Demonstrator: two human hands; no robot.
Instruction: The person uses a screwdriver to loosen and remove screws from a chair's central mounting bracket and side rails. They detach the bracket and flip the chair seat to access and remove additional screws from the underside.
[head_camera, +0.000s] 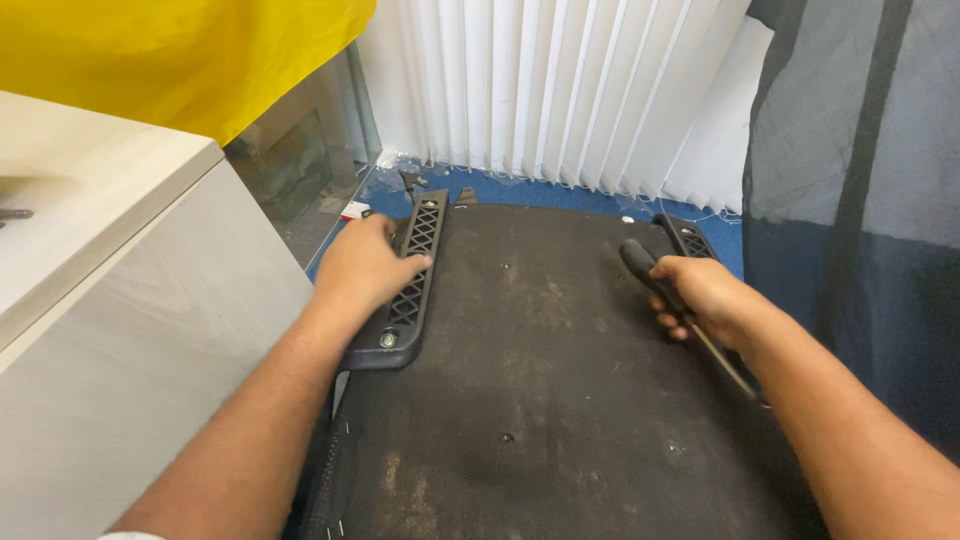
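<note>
Item: your left hand (362, 265) lay closed over the black lattice bracket (408, 290) at the dark seat panel's (540, 380) left edge. Your right hand (705, 297) gripped a black-handled screwdriver (668, 296) near the right bracket (686, 238).

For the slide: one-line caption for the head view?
Left hand grips a black lattice bracket on a dusty dark panel; right hand holds a screwdriver.

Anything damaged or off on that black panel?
Black panel is blotched with pale dusty stains. Left hand grips the left lattice bracket; right hand holds a screwdriver. No breakage visible.
</note>
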